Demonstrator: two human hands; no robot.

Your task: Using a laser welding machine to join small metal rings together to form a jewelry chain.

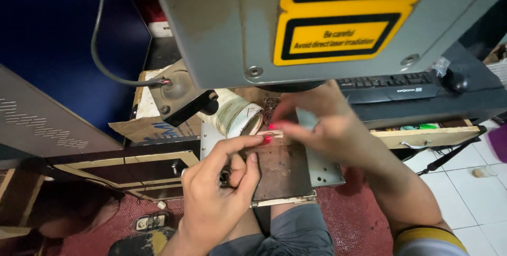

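Observation:
My left hand (219, 187) reaches up from below, index finger stretched to a small pale piece (274, 134) that glows red on a dark brown plate (280, 169). The thumb and other fingers curl around a small metal ring-like object (226, 176). My right hand (322, 124) comes in from the right, fingertips pinching the same small piece beneath the grey machine head (237, 29). The brown plate rests on a grey metal work table (325, 174) with small holes.
A yellow warning sticker (343, 18) is on the machine head. A worn tin can (237, 116) lies on its side left of the plate. A black keyboard (391, 84), an open wooden drawer (422, 137), a black cable (103, 55), red carpet (359, 224) and white floor tiles (475, 198) surround the spot.

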